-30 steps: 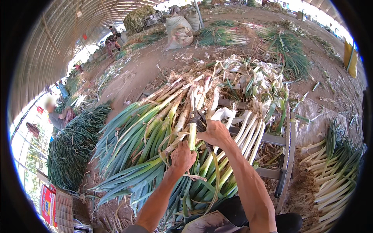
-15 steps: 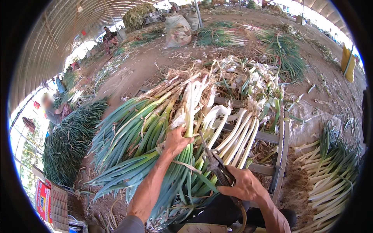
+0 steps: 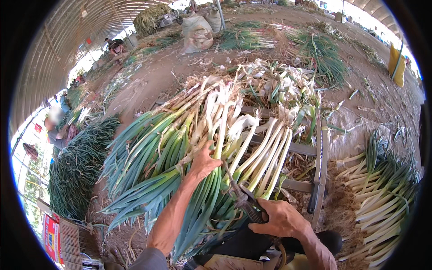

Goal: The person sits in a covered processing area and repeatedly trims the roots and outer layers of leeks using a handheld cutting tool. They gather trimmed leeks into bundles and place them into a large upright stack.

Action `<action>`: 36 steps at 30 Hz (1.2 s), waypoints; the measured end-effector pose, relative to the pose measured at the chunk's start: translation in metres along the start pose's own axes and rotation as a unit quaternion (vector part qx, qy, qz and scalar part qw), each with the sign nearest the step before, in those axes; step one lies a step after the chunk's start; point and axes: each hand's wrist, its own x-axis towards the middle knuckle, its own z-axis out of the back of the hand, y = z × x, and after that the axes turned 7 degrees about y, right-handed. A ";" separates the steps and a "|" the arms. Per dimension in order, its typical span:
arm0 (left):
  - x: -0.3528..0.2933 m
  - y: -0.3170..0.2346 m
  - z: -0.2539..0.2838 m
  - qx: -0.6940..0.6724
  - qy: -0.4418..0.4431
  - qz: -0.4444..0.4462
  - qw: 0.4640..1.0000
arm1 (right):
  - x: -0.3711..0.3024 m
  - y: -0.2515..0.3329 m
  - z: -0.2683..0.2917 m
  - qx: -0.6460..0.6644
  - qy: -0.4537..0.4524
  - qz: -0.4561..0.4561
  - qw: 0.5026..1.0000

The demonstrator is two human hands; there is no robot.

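My left hand (image 3: 206,161) is closed around a long green onion (image 3: 221,128), near where its white stem meets the green leaves. The root end points away from me. My right hand (image 3: 283,218) grips an air blow gun (image 3: 248,204) with a thin nozzle and a hose (image 3: 282,255) running down from its handle. The nozzle tip is close beside my left hand, near the held onion's stem. Left of my left hand lies a heap of green onions (image 3: 148,139) with brownish outer skins. To its right, several cleaner white-stemmed onions (image 3: 270,159) rest on a metal frame.
Stripped skins (image 3: 281,81) are heaped beyond the frame (image 3: 294,184). A black-handled knife or saw (image 3: 314,193) lies along its right side. Cleaned onions (image 3: 375,198) lie on the ground at right, with another onion pile (image 3: 78,166) at left. Other people are farther back at left.
The blow gun and my right hand have shifted slightly left and down. Pale stem shows where loose skin covered the held onion. The whole view has turned a little.
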 end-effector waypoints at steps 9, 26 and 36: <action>-0.008 -0.089 0.009 -0.073 0.062 -0.106 0.990 | 0.001 0.004 0.003 -0.002 -0.097 -0.049 0.994; -0.088 0.021 0.070 0.448 -0.175 -0.030 0.876 | 0.035 0.019 -0.018 0.016 -0.007 0.050 0.999; -0.074 0.034 0.076 0.400 -0.042 0.061 0.914 | 0.056 0.034 -0.039 0.019 0.068 0.015 0.997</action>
